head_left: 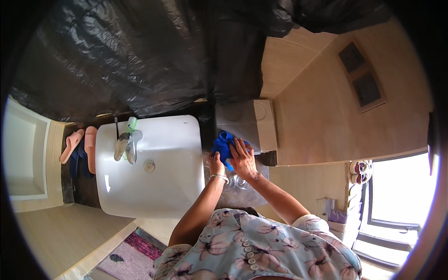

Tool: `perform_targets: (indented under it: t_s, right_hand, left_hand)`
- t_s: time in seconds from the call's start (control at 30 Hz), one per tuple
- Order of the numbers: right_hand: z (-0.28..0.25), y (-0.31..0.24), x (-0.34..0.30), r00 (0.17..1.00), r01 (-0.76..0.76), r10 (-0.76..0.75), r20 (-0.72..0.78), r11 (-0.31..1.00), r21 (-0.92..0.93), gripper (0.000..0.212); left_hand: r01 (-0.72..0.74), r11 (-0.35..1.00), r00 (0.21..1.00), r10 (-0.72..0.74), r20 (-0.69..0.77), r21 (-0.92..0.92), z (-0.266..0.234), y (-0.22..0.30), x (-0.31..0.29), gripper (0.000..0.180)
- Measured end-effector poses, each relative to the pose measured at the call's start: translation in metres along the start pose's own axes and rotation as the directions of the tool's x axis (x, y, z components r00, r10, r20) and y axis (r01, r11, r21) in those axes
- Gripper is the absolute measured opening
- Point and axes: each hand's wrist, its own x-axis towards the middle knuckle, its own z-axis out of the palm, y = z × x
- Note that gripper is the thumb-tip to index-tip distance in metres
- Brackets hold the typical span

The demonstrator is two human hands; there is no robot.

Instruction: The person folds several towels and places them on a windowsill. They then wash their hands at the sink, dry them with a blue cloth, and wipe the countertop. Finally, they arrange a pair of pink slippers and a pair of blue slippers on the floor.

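A blue cloth (223,144) lies bunched on the counter just right of the white basin (158,186). My right hand (243,157) presses flat on the cloth, fingers spread. My left hand (215,164), a bracelet on its wrist, grips the cloth's near edge beside the basin. Clear glass pieces (235,183) sit on the counter under my wrists; their exact shape is hard to tell.
A chrome tap (126,147) and a green-and-white bottle (132,124) stand at the basin's left side. Pink slippers (80,144) lie further left. Black plastic sheeting (140,56) covers the wall above. A white toilet cistern (252,122) stands beside the cloth. A window (401,196) is at right.
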Motion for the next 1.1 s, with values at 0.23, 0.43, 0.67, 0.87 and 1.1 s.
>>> perform_targets:
  t_s: [0.23, 0.43, 0.67, 0.87, 1.1]
  right_hand:
    - [-0.007, 0.009, -0.038, 0.971, -0.168, 0.168, -0.169, 0.986, 0.017, 0.053]
    - [-0.019, 0.012, -0.067, 0.891, -0.369, 0.420, -0.176, 0.892, 0.262, 0.043]
    - [0.023, 0.047, -0.116, 0.358, -0.372, 0.891, 0.279, -0.138, 0.918, 0.025]
    - [0.041, 0.072, -0.076, 0.288, 0.115, 0.726, 0.624, -0.673, 0.731, 0.042]
    - [0.122, 0.132, -0.076, 0.335, 0.018, 0.645, 0.687, -0.733, 0.680, 0.056]
  left_hand:
    - [0.071, 0.994, 0.996, -0.075, -0.043, -0.087, 0.023, 0.022, -0.056, 0.054]
    - [-0.014, 0.995, 0.984, 0.031, 0.173, -0.103, 0.010, 0.000, -0.072, 0.047]
    - [-0.638, 0.732, 0.674, 0.381, 0.633, 0.239, 0.034, -0.028, -0.071, 0.034]
    - [-0.948, 0.176, 0.319, 0.471, 0.822, 0.267, 0.065, -0.029, -0.067, 0.045]
    - [-0.954, 0.092, 0.300, 0.260, 0.918, 0.286, 0.068, -0.036, -0.068, 0.039]
